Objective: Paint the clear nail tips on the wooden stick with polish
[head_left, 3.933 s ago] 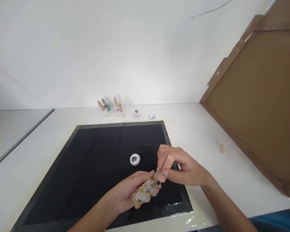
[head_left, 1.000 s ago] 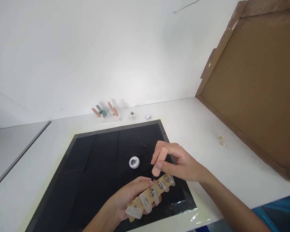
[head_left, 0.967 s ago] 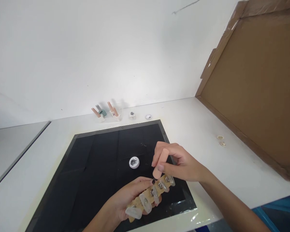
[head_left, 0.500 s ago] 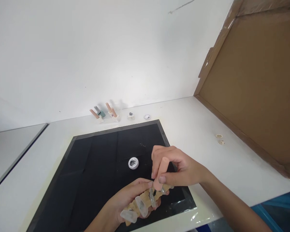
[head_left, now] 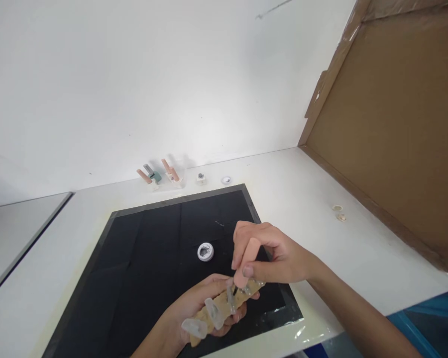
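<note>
My left hand (head_left: 201, 298) is closed around a tan strip (head_left: 206, 323) that carries several clear false nail tips (head_left: 214, 314) across its top. Between the thumb and fingers of my right hand (head_left: 280, 256) is a nail polish brush (head_left: 248, 261), gripped by its peach-pink cap handle and tilted. Its dark bristle end meets or nearly touches one of the middle nail tips (head_left: 231, 300); exact contact is hard to see. Just beyond my hands, a small round white jar (head_left: 205, 252) with greyish contents stands uncovered on the black mat (head_left: 149, 263).
Along the wall stand several nail polish bottles (head_left: 152, 185) with peach or grey caps. Beside them are an uncapped bottle (head_left: 200, 179) and a small round lid (head_left: 226, 180). Two small beige pieces (head_left: 339, 214) lie rightward, near a large cardboard box (head_left: 388, 124).
The strip has turned slightly in my left hand, so the nail tips show at a different angle. The brush leans a little more and has shifted slightly left.
</note>
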